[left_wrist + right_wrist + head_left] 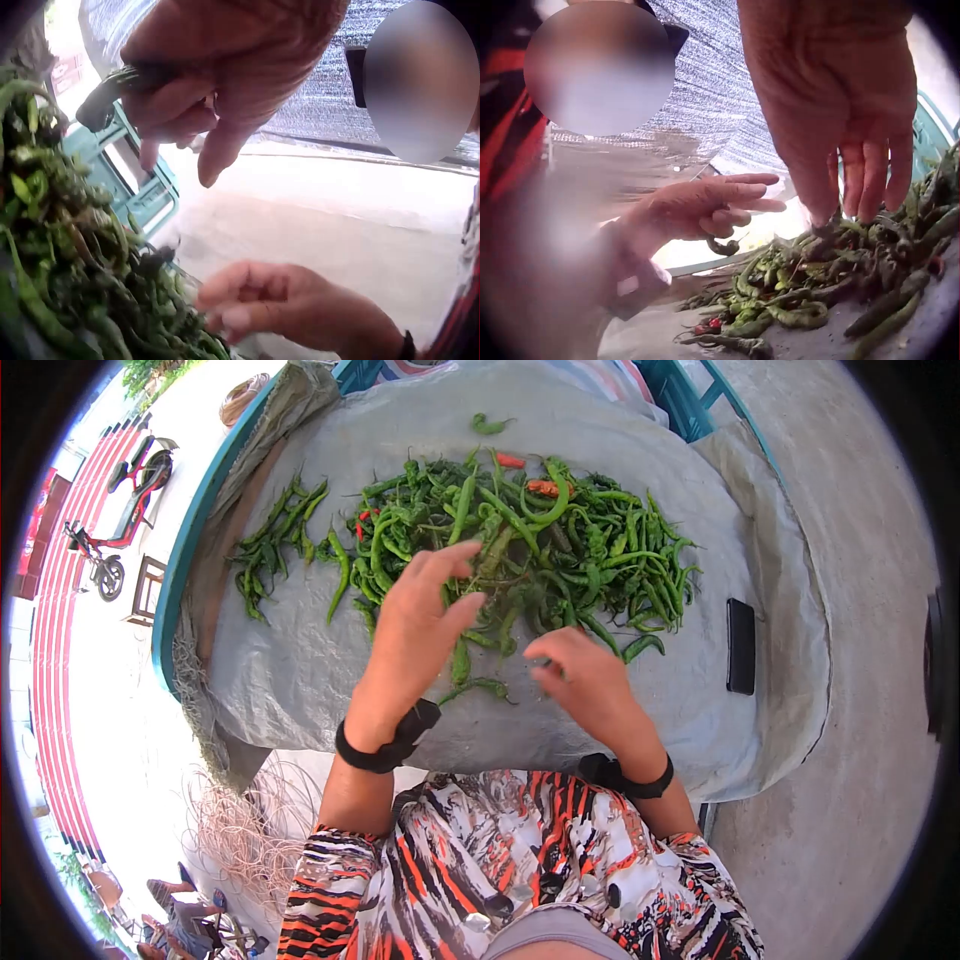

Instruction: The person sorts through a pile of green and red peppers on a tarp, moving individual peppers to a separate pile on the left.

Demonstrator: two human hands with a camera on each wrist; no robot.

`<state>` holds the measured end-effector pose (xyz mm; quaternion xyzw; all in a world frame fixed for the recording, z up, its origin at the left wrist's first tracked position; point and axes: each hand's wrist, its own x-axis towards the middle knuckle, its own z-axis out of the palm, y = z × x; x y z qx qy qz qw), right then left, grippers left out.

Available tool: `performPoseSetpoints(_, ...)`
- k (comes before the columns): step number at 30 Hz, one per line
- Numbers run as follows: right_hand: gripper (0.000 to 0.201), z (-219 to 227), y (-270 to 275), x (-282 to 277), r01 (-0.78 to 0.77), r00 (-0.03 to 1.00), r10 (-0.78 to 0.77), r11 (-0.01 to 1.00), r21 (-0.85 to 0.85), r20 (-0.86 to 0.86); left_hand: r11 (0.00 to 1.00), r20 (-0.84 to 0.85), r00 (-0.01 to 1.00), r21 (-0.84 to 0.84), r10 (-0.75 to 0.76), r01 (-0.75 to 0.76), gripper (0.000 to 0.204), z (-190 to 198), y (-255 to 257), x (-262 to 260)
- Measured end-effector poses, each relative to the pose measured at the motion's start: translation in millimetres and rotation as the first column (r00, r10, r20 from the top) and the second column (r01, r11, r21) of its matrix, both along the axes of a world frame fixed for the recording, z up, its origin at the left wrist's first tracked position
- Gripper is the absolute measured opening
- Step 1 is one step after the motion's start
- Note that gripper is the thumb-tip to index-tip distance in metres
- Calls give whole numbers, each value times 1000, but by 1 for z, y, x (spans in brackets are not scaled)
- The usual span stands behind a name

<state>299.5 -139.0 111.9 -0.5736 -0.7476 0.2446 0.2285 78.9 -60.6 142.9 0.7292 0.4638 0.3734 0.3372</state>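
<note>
A heap of green chili peppers (pixel 610 550), with a few red ones among them, is spread over a grey cloth (pixel 300 690). Over its near side is my left hand (pixel 415 620), thumb and forefinger extended. In the left wrist view a green chili pepper (pixel 105 97) sticks out from the curled fingers of that hand, and its curved end (pixel 724 245) shows below them in the right wrist view. My right hand (pixel 590 680) is at the heap's near edge. Its fingers (pixel 874 180) point down, fairly straight, with the tips right at the peppers and nothing visibly gripped.
A smaller group of chili peppers (pixel 275 540) lies left of the heap, and a single pepper (pixel 490 425) beyond it. A black phone (pixel 740 646) rests on the cloth at right. Teal crate edges (pixel 172 610) border the cloth. Tangled cord (pixel 250 830) is on the ground.
</note>
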Motion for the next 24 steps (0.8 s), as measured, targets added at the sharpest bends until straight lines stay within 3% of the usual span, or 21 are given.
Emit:
performPoseSetpoints(2, 38, -5, 1, -16, -87, 996, 88, 995, -53, 31, 998, -155, 988, -47, 22, -30, 45, 0, -3, -17)
performPoseSetpoints(3, 40, -10, 2, -21, -136, 988, 139, 990, -37, 66, 998, -203, 979, 59, 34, -22, 40, -19, -4, -26)
performPoseSetpoints(6, 50, -21, 10, -36, -242, 957, 235, 970, 25, 170, 984, -441, 896, -133, 47, -117, 39, -25, -20, -30)
performPoseSetpoints(7, 55, -21, 10, -41, -248, 951, 233, 967, 53, 202, 984, -467, 882, -122, 58, -130, 41, -30, -24, -30)
performPoseSetpoints(12, 72, -21, 18, -55, -229, 921, 217, 974, -2, 323, 980, -534, 836, -58, 130, -189, 50, -41, -35, -17)
performPoseSetpoints(14, 72, -25, 21, -56, -245, 897, 248, 968, -56, 365, 990, -530, 840, -14, 113, -141, 54, -48, -34, -18)
performPoseSetpoints(19, 46, -29, 21, -65, -327, 852, 294, 945, 1, 433, 998, -576, 816, 7, 49, -55, 51, -56, -37, -34)
performPoseSetpoints(24, 43, -39, 27, -70, -393, 829, 328, 918, 55, 453, 997, -596, 799, 61, 74, -47, 41, -66, -37, -32)
